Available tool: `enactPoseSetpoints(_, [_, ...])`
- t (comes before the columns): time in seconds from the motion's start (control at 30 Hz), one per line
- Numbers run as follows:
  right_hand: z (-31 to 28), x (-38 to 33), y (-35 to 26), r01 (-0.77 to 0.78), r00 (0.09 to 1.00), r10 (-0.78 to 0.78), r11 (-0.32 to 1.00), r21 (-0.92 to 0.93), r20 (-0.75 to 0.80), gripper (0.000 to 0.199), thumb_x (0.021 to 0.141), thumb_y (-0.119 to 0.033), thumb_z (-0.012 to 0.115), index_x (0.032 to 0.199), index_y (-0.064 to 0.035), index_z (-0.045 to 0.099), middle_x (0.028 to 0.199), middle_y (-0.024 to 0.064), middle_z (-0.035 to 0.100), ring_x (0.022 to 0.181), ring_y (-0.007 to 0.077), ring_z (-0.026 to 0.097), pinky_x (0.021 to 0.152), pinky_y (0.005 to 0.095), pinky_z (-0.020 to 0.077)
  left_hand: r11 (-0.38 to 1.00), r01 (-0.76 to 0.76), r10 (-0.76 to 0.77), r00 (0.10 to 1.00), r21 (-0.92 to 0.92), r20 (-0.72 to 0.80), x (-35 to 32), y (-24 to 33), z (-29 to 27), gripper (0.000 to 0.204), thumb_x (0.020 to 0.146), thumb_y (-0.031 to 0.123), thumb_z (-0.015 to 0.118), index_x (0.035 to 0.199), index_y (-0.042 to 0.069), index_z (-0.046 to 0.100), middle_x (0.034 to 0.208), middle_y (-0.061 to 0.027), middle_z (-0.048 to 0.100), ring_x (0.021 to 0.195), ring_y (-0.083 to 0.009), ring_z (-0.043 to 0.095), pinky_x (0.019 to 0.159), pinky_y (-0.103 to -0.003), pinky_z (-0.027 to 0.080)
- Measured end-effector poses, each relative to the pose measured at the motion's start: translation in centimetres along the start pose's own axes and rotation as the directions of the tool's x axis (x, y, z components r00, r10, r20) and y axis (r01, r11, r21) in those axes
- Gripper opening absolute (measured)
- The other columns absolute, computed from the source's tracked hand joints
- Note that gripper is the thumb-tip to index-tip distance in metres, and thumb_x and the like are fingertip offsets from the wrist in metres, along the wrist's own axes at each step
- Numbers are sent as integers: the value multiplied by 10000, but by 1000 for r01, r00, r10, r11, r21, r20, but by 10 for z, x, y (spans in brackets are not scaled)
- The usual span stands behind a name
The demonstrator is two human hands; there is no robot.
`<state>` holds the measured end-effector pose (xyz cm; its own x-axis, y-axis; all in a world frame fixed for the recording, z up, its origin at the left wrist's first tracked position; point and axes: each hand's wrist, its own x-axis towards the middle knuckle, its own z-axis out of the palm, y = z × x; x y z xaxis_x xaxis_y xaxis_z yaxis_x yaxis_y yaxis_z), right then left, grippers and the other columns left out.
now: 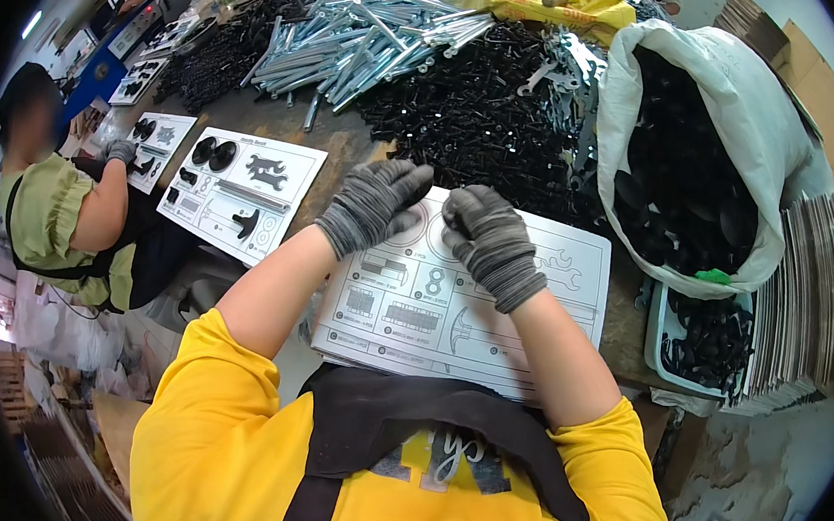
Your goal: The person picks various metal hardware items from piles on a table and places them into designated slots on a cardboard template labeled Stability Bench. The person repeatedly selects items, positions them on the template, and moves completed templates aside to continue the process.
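Note:
Both my hands wear grey striped knit gloves and hover over the top edge of a stack of white printed sheets (pixel 371 331) with outlines of hardware. My left hand (pixel 372 207) has its fingers curled together, the thumb lower and a little apart. Close beside it, my right hand (pixel 493 245) is bent into a loose fist, thumb side toward the left. Whatever either hand holds is hidden by the gloves. Just beyond the fingertips lies a large heap of small black bolts (pixel 479 117). Printed circles on the sheet show between the hands.
Silver rods (pixel 367 43) and flat wrenches (pixel 563 70) lie heaped behind. At right stand a white sack (pixel 784 144) of black discs, a bin (pixel 657 331) of black parts and stacked cardboard (pixel 821 296). Left, a parts-covered card (pixel 291 175) lies near a co-worker (pixel 65 200).

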<state>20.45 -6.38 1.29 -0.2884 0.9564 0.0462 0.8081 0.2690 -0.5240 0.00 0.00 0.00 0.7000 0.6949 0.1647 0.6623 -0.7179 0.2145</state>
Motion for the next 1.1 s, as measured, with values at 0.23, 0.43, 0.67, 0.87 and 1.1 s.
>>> enactPoseSetpoints(0.23, [18,1,4,17,999,-26,955,-297,-25,224,821,-208,500,1029,-134,535,1003,60,590,930,244,573,807,364,433,997,-52,53,999,-56,10,-15,-1,-7,326,730,147,624,1050,110,573,912,-84,628,830,-272,597,760,-365,469])
enactPoseSetpoints(0.43, [18,2,-2,-15,1000,13,949,-315,-7,245,798,-215,548,1023,-121,564,969,76,596,868,248,586,759,361,462,998,-23,23,1000,-52,15,-11,1,-3,260,704,160,650,954,99,616,865,-105,632,814,-276,600,738,-355,480])
enactPoseSetpoints(0.67, [3,-14,32,51,965,-51,999,-7,-258,378,718,-254,659,1051,-104,559,956,115,582,832,266,590,723,359,480,988,101,-107,993,-116,-46,-8,7,-21,479,710,362,656,1089,87,557,1003,-100,577,959,-270,531,880,-385,389])
enactPoseSetpoints(0.87, [4,-33,89,-145,932,316,777,613,-180,231,826,-192,573,1026,-82,604,922,85,634,824,171,594,767,276,466,958,-2,-54,981,-288,-188,61,23,-33,324,748,175,660,1035,52,574,945,-123,577,871,-244,585,757,-321,483])
enactPoseSetpoints(1.1, [9,-32,86,-108,931,290,801,589,-223,236,825,-203,573,1019,-71,605,934,110,626,872,213,593,800,293,451,976,127,-154,977,-174,-146,201,36,-14,529,746,338,638,1204,133,470,1039,-147,537,963,-291,543,842,-365,433])
